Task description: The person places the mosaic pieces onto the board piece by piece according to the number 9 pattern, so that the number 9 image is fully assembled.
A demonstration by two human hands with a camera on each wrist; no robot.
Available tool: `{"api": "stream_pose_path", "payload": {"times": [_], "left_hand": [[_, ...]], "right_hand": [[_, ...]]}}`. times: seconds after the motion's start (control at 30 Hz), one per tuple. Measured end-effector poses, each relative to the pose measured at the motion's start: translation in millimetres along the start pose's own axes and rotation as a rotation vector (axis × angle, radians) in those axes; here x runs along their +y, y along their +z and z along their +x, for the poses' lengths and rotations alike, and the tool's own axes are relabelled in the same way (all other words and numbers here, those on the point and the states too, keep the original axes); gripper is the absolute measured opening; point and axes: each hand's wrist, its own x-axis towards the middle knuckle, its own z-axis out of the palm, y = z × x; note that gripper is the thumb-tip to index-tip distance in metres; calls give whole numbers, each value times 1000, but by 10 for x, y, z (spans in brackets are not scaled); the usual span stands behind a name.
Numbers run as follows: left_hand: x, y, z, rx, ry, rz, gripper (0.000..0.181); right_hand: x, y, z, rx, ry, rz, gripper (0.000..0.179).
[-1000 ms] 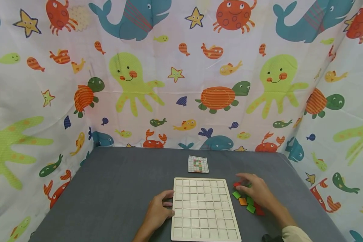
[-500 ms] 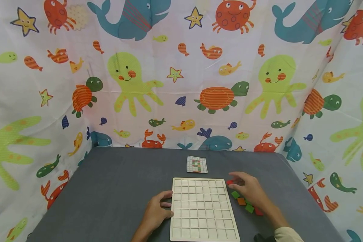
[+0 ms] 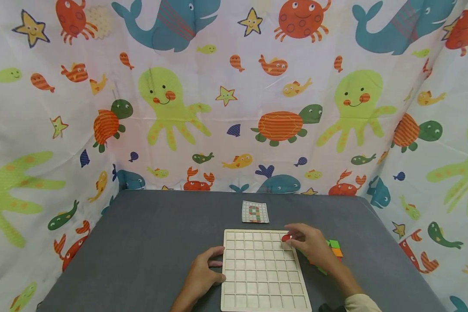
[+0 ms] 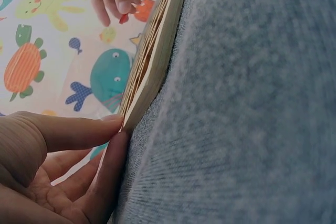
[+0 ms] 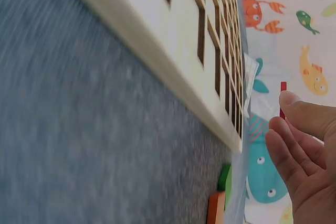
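Observation:
A pale wooden grid board (image 3: 263, 276) lies flat on the dark grey cloth. Along its left edge rests my left hand (image 3: 204, 273), thumb and forefinger tips against the rim (image 4: 139, 111) in the left wrist view. My right hand (image 3: 310, 245) is over the board's far right corner, pinching a small red tile (image 3: 286, 238) between thumb and fingers. Seen from the right wrist, this tile (image 5: 283, 98) stands edge-on, above the level of the board. Green tiles (image 3: 334, 243) and an orange tile (image 3: 337, 252) lie right of the board, partly hidden by the right hand and forearm.
Beyond the board lies a small card (image 3: 255, 212) printed with a grid and coloured squares. A curtain (image 3: 226, 117) with sea animals hangs behind the table (image 3: 160, 242) and along both sides. A dark object (image 3: 331, 308) shows beside the right sleeve (image 3: 360, 303).
My right hand has moved left from the tile pile to above the board's far right corner, carrying the red tile. More of the pile shows behind it. The left hand stays at the edge.

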Motion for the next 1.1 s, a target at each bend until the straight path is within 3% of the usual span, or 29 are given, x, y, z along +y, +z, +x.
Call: {"api": "stream_pose_path", "payload": {"times": [0.1, 0.6, 1.1], "left_hand": [[10, 4, 1, -6, -18, -14, 80], [35, 16, -14, 3, -53, -26, 80], [32, 0, -50, -15, -54, -52, 78]], "right_hand": [[-59, 43, 16, -20, 22, 15, 43], [-229, 287, 95, -73, -43, 99, 39], [-388, 470, 175, -151, -81, 144, 37]]}}
